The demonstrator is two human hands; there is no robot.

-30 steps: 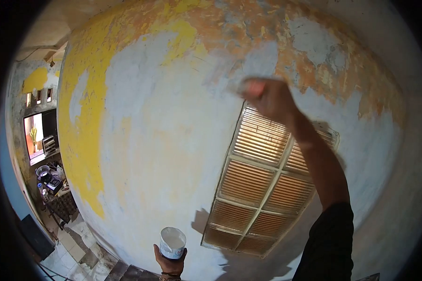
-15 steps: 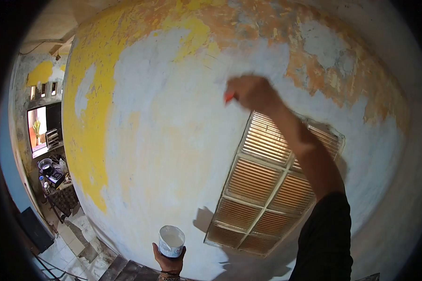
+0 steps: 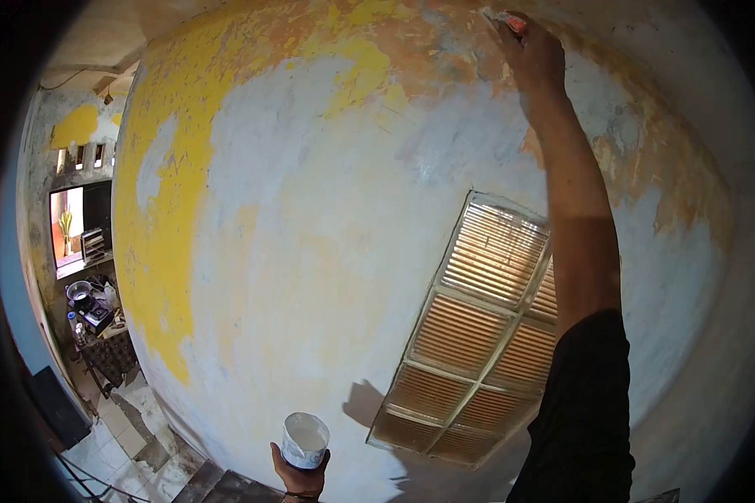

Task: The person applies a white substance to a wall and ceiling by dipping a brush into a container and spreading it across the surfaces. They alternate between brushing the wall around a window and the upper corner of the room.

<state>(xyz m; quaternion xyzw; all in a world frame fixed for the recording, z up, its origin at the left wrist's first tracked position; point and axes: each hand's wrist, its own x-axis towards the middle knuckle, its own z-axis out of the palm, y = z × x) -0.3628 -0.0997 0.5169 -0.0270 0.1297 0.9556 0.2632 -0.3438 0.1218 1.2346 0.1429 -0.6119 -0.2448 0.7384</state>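
Note:
At the top right, my right hand (image 3: 538,57) is closed round the red handle of a scraper (image 3: 512,22), held up against the orange, flaking upper part of the wall (image 3: 445,71). The scraper's pale end points left. Low in the view, my left hand (image 3: 300,478) supports a white tub (image 3: 305,440) from below, its fingers round the base. Whitish material shows inside the tub. Most of the wall behind is coated pale white, with yellow paint on the left.
A louvred window (image 3: 470,335) is set in the wall below my right arm. At the far left stand a cluttered table (image 3: 101,323) and a black box (image 3: 59,408), with a tiled floor (image 3: 130,436) beside them. A ceiling runs along the top.
My right hand has risen and moved right with the scraper, from the pale area above the window to the orange upper wall. My left hand and the tub have shifted slightly down.

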